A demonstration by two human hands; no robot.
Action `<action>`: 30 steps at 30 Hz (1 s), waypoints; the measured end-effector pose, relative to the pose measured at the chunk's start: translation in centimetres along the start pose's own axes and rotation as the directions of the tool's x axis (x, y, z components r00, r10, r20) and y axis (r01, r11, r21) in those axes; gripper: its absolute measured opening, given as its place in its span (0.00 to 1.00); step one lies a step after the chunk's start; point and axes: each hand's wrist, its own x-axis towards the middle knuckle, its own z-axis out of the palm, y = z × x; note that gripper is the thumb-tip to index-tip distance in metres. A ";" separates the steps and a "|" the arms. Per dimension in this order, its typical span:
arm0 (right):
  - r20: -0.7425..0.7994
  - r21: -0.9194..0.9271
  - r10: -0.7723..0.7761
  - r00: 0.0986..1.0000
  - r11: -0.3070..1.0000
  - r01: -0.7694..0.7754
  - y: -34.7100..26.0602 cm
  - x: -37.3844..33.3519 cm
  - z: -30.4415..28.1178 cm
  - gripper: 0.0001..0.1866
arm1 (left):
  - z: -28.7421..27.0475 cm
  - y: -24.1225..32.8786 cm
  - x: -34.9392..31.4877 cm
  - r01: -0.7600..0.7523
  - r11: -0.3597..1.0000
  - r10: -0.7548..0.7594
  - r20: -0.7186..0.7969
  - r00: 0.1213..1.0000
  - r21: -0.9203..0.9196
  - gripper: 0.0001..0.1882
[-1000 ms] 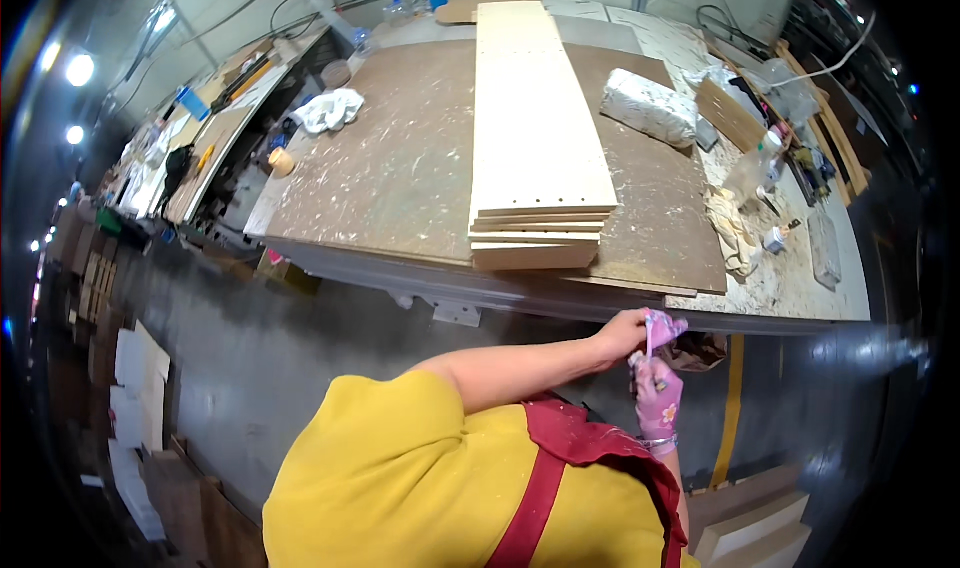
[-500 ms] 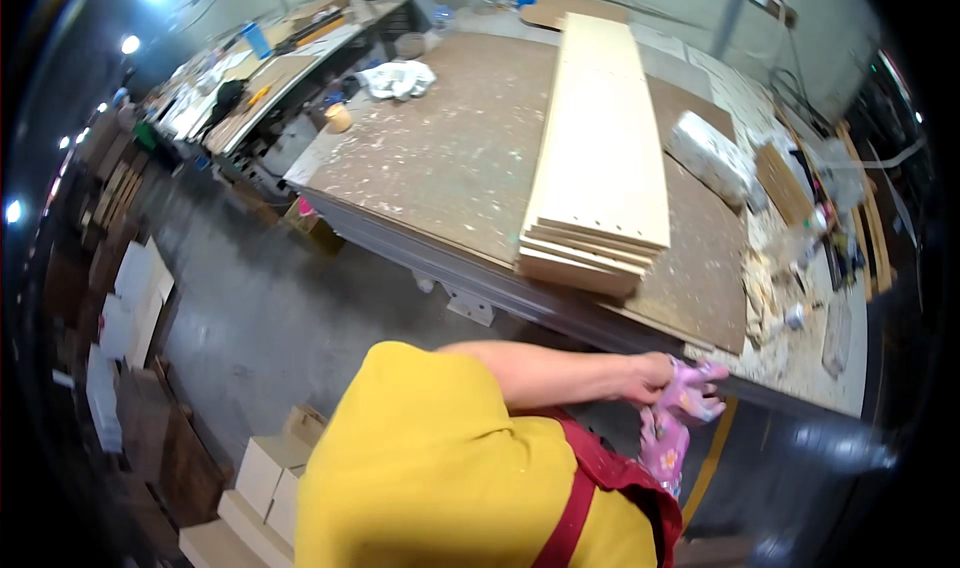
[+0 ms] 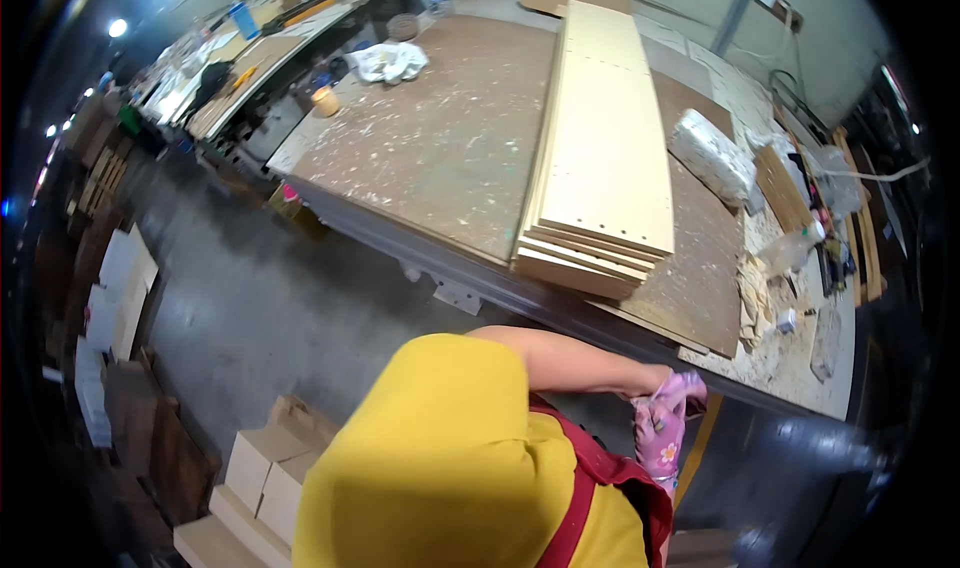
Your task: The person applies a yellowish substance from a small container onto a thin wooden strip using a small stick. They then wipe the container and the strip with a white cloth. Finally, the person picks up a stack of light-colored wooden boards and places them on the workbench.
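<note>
My left arm, bare below a yellow sleeve, reaches across to the right. My left hand (image 3: 652, 379) is bare at the wrist, and its fingers are hidden in or behind a bunched pink glove (image 3: 692, 390). Just below, my right hand (image 3: 655, 430) wears a pink flowered glove. Its bent fingers press against the other glove close to the left wrist. Whether the left fingers are inside the glove or grip it, I cannot tell. Both hands are just off the table's near right edge.
A stack of pale drilled boards (image 3: 600, 148) lies on the brown-topped table (image 3: 450, 158). To its right are a white wrapped bundle (image 3: 713, 156), a plastic bottle (image 3: 795, 248) and crumpled cloth (image 3: 755, 298). Cardboard boxes (image 3: 265, 468) stand at the lower left.
The pink glove's spread fingers, which stuck out to the right, are now folded and bunched closer in. Both hands have drawn slightly left and nearer each other.
</note>
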 end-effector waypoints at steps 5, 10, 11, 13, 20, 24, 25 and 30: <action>0.006 -0.215 0.071 0.997 0.974 -0.068 -3.8 -0.8 -2.0 0.15 | 3.8 9.8 -8.1 -0.224 0.699 0.506 0.249 0.826 -0.679 0.25; -0.023 -0.297 -0.128 0.992 0.948 0.115 -5.3 0.5 -4.6 0.14 | 4.9 12.5 -3.4 -0.600 0.530 0.662 -0.150 0.734 -0.600 0.22; -0.049 -0.322 -0.218 0.975 0.927 0.191 -5.0 0.6 -4.7 0.14 | 4.4 11.8 -2.5 -0.657 0.606 0.686 -0.124 0.717 -0.448 0.21; 0.108 -0.476 -0.166 0.980 0.857 0.197 -5.4 0.7 -4.4 0.09 | 3.1 10.6 -2.0 -0.731 0.678 0.724 -0.098 0.683 -0.082 0.20; 0.047 -0.104 -0.020 0.999 0.994 0.024 -3.9 -0.1 -1.4 0.12 | 3.9 10.6 -8.8 -0.605 0.734 0.579 -0.183 0.795 -0.308 0.26; 0.053 -0.111 -0.085 0.995 0.990 0.090 -4.9 0.3 -2.4 0.14 | 5.4 12.9 -8.9 -0.439 0.696 0.575 0.075 0.815 -0.568 0.23; 0.057 -0.109 -0.078 0.995 0.990 0.084 -5.3 0.3 -2.7 0.14 | 5.9 13.0 -8.4 -0.399 0.686 0.595 0.154 0.789 -0.608 0.22; 0.020 -0.287 -0.222 0.975 0.933 0.219 -5.2 0.5 -4.1 0.14 | 6.5 14.1 -8.5 -0.359 0.927 0.335 0.188 0.923 0.112 0.16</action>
